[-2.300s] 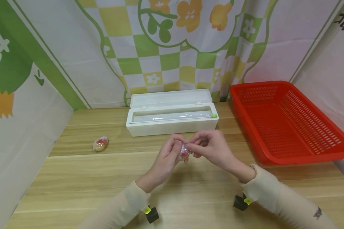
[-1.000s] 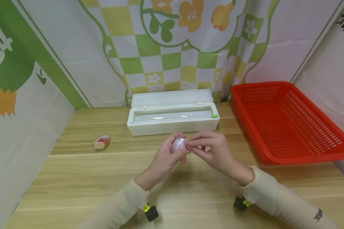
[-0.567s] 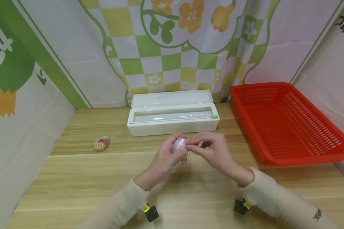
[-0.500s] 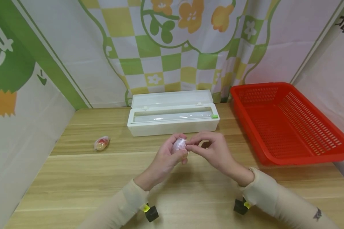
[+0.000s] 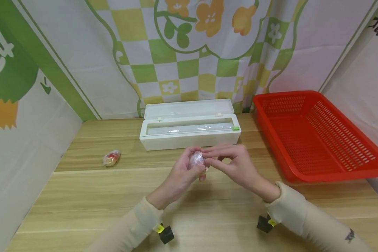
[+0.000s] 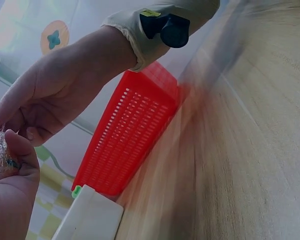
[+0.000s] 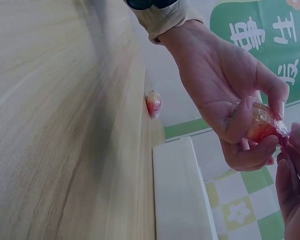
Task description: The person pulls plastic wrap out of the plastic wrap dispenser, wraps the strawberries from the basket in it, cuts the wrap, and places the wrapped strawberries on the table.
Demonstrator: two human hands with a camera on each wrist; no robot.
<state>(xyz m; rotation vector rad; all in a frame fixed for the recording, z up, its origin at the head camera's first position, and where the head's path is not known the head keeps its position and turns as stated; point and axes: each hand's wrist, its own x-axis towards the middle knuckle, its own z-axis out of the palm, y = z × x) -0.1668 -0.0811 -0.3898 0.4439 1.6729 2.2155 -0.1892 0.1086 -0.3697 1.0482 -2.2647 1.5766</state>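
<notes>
A small rounded red-and-yellow item wrapped in clear cling film (image 5: 196, 159) sits in my left hand (image 5: 180, 175). The curled left fingers and thumb hold it above the table, and the right wrist view shows its orange-red side (image 7: 262, 122). My right hand (image 5: 236, 164) meets it from the right, with thumb and fingertips pinching the twisted end of film (image 7: 282, 136). What the wrapped item is cannot be made out. Another film-wrapped red-and-yellow item (image 5: 111, 158) lies on the table to the left, apart from both hands.
Behind the hands stands a long white cling film dispenser (image 5: 189, 141), lid raised, a film roll inside and a green slider at its right end. A red perforated plastic basket (image 5: 277, 140) is at the right. The wooden table (image 5: 91, 203) meets a patterned curtain (image 5: 189, 70) behind.
The wrapped item has turned in my left hand, so bunched silvery film faces up instead of its red side. The right fingertips have shifted slightly at the film. The other wrapped item stays put.
</notes>
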